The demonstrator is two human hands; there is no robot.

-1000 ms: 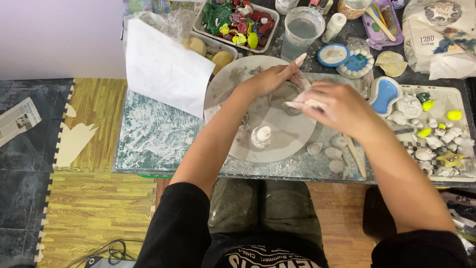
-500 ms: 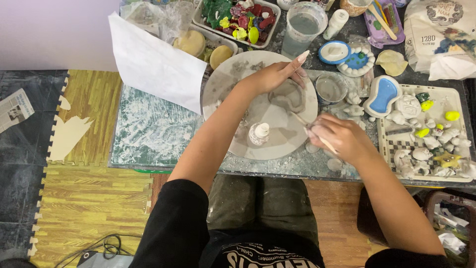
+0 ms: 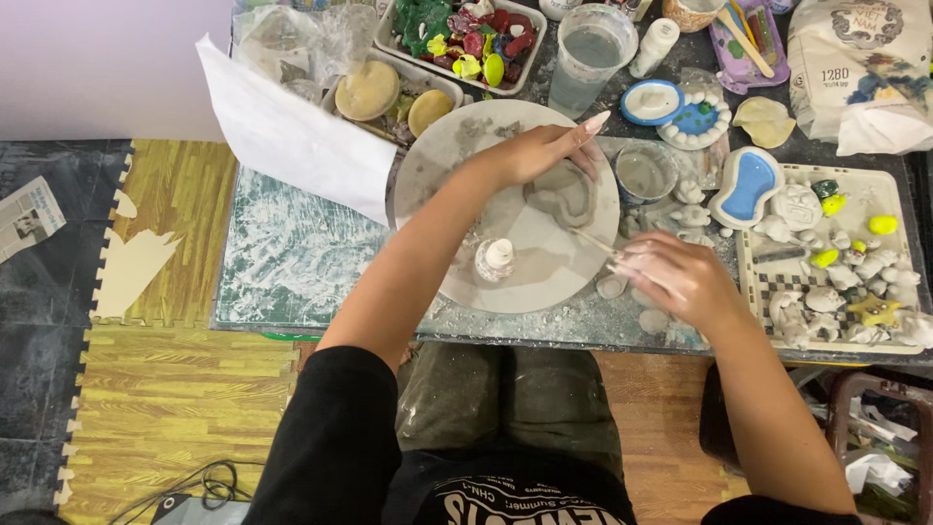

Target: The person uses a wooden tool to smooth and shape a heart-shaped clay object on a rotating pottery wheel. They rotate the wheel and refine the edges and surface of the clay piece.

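Nearest the camera, dark trousers and black sleeves are seen above a floor of yellow and dark grey interlocking foam mats (image 3: 146, 408), with black cables (image 3: 209, 481) lying at the lower left. Beyond the knees stands a glass-topped table (image 3: 292, 262), its surface smeared with white clay dust.

The round grey clay-coated turntable (image 3: 505, 209) is taken as the landmark. Just off its right edge, the right hand (image 3: 671, 282) is closed around a thin wooden modelling stick (image 3: 593, 241), whose tip reaches onto the turntable's right part. On the near part of the turntable a small white clay figure (image 3: 496, 258) stands upright. Further in, on the far right part of the turntable, a curved coil of grey clay (image 3: 564, 194) is pressed under the left hand (image 3: 535, 156), whose fingers lie flat and together on it (one long pale nail points past the rim).

To the right of the turntable a pale tray of small white and yellow clay pieces (image 3: 836, 258) is set, and between the two a blue-centred dish (image 3: 746, 187). To the left, a sheet of white paper (image 3: 292, 136) leans over the rim. Beyond the turntable a clear plastic cup of cloudy water (image 3: 591, 53) and a white tray of red, green and yellow clay bits (image 3: 466, 34) are placed against the far side.
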